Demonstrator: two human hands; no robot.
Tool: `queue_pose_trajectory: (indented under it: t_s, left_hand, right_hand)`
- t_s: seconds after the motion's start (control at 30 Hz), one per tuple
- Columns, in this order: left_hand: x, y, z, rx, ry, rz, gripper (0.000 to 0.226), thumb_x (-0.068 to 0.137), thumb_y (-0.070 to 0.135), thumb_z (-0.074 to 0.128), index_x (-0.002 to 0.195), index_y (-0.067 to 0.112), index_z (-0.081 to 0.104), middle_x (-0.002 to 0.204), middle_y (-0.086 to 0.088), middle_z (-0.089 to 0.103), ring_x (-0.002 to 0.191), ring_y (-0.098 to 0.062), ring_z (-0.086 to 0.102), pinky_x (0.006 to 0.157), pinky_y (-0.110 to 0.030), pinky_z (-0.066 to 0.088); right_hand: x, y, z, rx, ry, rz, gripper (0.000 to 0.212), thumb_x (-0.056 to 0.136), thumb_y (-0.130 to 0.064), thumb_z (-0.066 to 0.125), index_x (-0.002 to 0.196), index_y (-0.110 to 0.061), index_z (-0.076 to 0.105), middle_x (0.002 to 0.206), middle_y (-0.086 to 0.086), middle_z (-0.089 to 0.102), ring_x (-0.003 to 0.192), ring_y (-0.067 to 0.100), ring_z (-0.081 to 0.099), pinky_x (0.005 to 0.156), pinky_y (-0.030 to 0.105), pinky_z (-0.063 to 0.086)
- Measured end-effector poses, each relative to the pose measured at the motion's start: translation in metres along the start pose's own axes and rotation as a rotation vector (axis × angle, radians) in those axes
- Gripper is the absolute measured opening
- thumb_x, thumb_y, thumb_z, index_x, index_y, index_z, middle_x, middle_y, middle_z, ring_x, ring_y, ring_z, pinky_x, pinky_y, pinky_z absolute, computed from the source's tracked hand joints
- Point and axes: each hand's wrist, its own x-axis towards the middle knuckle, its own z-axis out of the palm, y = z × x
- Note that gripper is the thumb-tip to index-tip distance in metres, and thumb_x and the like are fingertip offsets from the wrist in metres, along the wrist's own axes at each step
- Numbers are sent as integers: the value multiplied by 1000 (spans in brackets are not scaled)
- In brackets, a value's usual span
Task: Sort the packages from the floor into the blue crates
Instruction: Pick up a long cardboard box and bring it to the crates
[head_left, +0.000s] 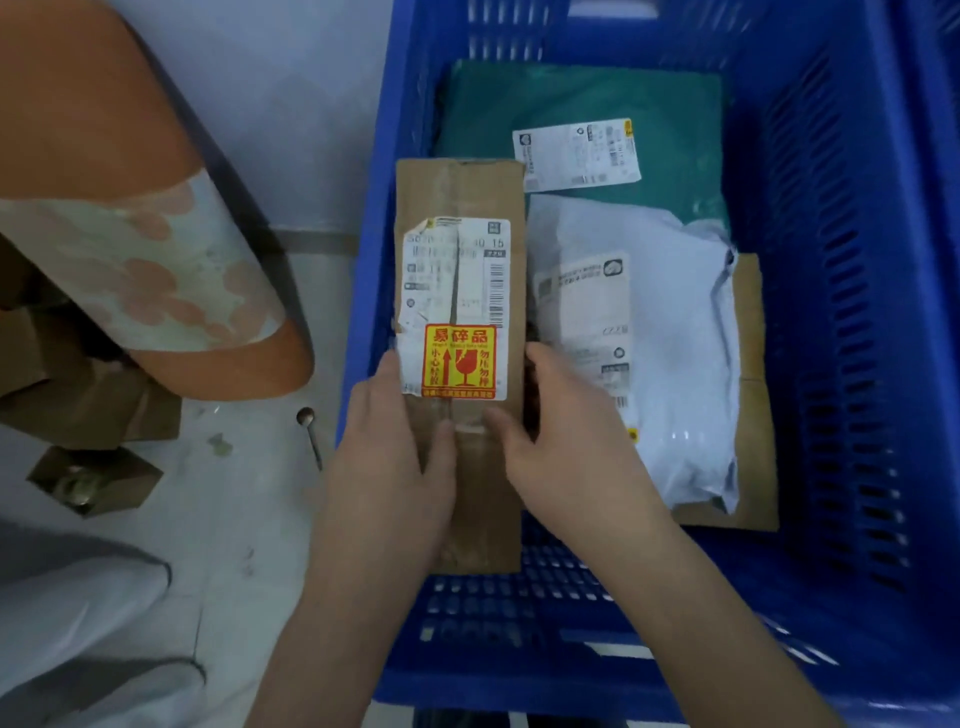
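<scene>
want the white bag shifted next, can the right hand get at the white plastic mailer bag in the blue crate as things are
Probably yes, once free: the right hand grips the long cardboard box right beside the white plastic mailer bag, which lies uncovered in the blue plastic crate.

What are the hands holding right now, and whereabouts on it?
Both hands, left and right, grip the long cardboard box at its near end, one on each side, just below the fragile sticker.

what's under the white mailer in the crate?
Under the white mailer: a green mailer at its far end and a flat brown piece, cardboard or envelope, along its right edge. How far either reaches beneath, and anything else below, is covered.
</scene>
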Motion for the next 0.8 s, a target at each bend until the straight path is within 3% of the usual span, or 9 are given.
queue_pose_trajectory:
  t_s: [0.1,0.17,0.23,0.47,0.57,0.67,0.8]
  left_hand:
    - [-1,2,7,131,58,28,62,91,24,54,146,20,26,130,2,46,102,-9,47,79,-21,38]
    - [1,3,7,194,71,30,63,90,25,55,146,17,26,132,-3,47,117,-17,40,91,-28,35]
    - [3,5,4,269,87,41,63,89,24,57,145,12,30,135,-6,47,120,-21,36,96,-30,31]
    - [0,45,-2,365,94,262,49,83,8,62,131,4,49,131,-20,49,121,-36,42,100,-39,33]
    - [-3,67,5,316,58,426,42,81,6,62,122,4,55,122,-19,54,114,-35,46,96,-39,37]
    - [-15,89,27,260,20,584,37,83,12,64,119,4,57,115,-18,57,107,-35,51,89,-39,42]
    - [-51,129,71,192,-124,771,40,86,28,65,118,6,57,112,-14,59,99,-32,54,81,-37,44]
  right_hand:
    - [-4,1,8,-96,91,7,30,91,-19,57,119,-20,45,113,-2,59,102,14,56,87,32,47]
    - [-6,-1,12,-126,149,7,35,90,-16,58,121,-20,43,115,-2,58,101,16,58,84,32,48]
    - [-7,-4,14,-179,174,-1,38,89,-12,58,122,-21,43,116,-1,54,98,18,58,81,32,49]
    - [-26,-3,-4,-123,382,-93,29,87,-16,63,115,-13,57,112,7,53,96,21,56,74,38,53]
    - [-44,10,-25,-69,540,-78,33,82,-15,65,115,-12,59,111,3,54,100,19,54,78,26,49]
    - [-65,35,-60,-74,648,-2,40,79,-23,61,118,-14,60,111,-5,49,108,12,42,83,8,34]
    - [-114,84,-110,-144,813,129,44,79,-26,62,122,-16,59,120,-2,54,114,19,44,91,18,35]
